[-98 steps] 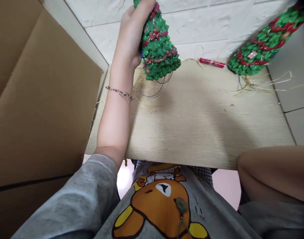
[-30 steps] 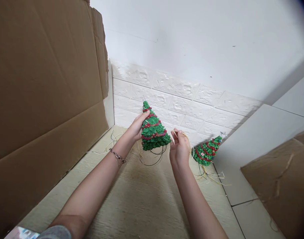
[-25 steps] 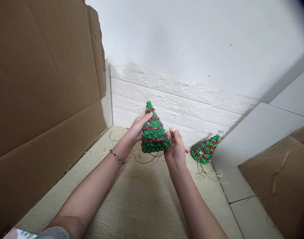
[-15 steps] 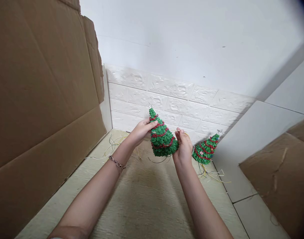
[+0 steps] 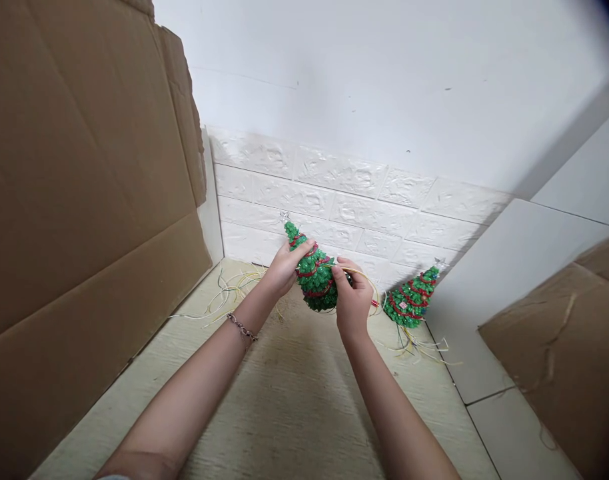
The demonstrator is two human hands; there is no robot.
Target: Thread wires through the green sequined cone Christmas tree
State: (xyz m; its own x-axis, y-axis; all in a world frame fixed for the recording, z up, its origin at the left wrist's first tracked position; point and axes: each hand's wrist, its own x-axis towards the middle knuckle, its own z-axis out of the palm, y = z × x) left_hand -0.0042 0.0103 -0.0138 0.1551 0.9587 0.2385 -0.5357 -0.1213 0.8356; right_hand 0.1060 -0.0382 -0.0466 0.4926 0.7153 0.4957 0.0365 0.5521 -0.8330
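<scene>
A small green beaded Christmas tree (image 5: 315, 272), wound with red garland and topped by a clear star (image 5: 284, 217), is tilted to the left in my left hand (image 5: 284, 267). The thumb lies across its front near the top. My right hand (image 5: 353, 293) pinches a thin yellow-white wire (image 5: 364, 275) against the tree's right side. That wire loops out to the right of the hand, and a small red piece (image 5: 374, 303) shows beside it. The tree's lower right part is hidden behind my right hand.
A second decorated Christmas tree (image 5: 412, 297) stands at the right by the wall, with loose wires (image 5: 419, 347) around its base. More yellow and white wires (image 5: 229, 293) lie at the left. A tall cardboard sheet (image 5: 94, 200) borders the left, and cardboard (image 5: 559, 347) leans at the right.
My right hand has moved left and in front of the tree, bringing the wire against it. The tree's top has tipped further left.
</scene>
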